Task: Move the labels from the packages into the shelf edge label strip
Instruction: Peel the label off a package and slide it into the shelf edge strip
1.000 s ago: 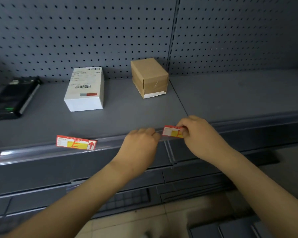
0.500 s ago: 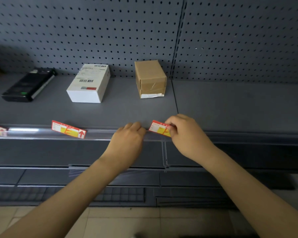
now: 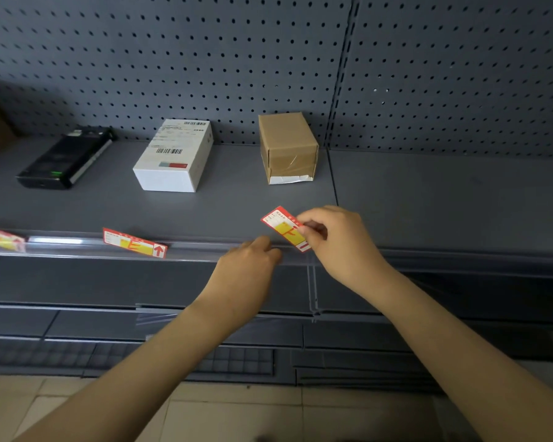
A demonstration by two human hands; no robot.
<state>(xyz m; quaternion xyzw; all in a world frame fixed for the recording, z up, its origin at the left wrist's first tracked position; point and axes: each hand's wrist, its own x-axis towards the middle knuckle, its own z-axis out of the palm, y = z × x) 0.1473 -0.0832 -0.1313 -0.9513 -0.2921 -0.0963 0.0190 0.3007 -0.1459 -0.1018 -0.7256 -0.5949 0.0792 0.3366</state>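
Note:
My right hand (image 3: 339,240) pinches a red and yellow label (image 3: 283,226) by its right end, holding it tilted above the clear shelf edge label strip (image 3: 198,248). My left hand (image 3: 249,266) rests its fingers on the strip's top edge just left of the label; I cannot see whether it grips the strip. A second red and yellow label (image 3: 134,243) with a red arrow sits slanted in the strip further left. A third label (image 3: 0,239) shows at the far left edge. On the shelf stand a white package (image 3: 176,156) and a brown cardboard package (image 3: 288,148).
A black flat box (image 3: 66,157) lies at the shelf's back left. A grey pegboard wall (image 3: 268,59) backs the shelf. The grey shelf surface (image 3: 444,199) extends to the right. Lower shelf rails and a tiled floor (image 3: 237,416) lie below.
My right hand has lifted the label and turned it steeper, so its left end now points up and away from the strip. My left hand stays on the strip's edge.

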